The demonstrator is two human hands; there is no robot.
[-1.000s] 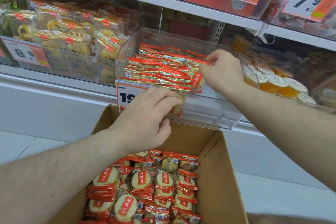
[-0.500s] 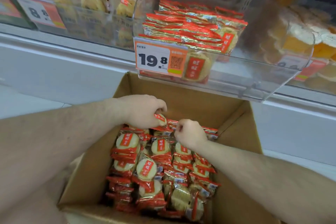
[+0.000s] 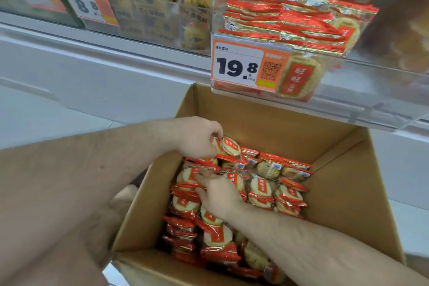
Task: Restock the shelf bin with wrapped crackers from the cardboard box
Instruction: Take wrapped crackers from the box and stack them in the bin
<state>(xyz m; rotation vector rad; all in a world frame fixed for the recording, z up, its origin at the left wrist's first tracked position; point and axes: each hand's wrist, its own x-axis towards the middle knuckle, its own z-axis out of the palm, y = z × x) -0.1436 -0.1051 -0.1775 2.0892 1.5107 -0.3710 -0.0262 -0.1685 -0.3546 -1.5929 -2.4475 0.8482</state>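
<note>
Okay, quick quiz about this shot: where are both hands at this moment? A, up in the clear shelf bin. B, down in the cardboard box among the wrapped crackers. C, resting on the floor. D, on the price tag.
B: the left hand pinches a wrapped cracker at the far end of the cardboard box, and the right hand rests on the packs inside it.

Both of my forearms are bare right up to the edge of the frame, with no sleeve, cuff, watch or glove showing on either one. My left hand (image 3: 197,138) and right hand (image 3: 219,195) are bare too, no rings visible. Fine hair runs along both forearms, and the left forearm has a small dark mole.
</note>
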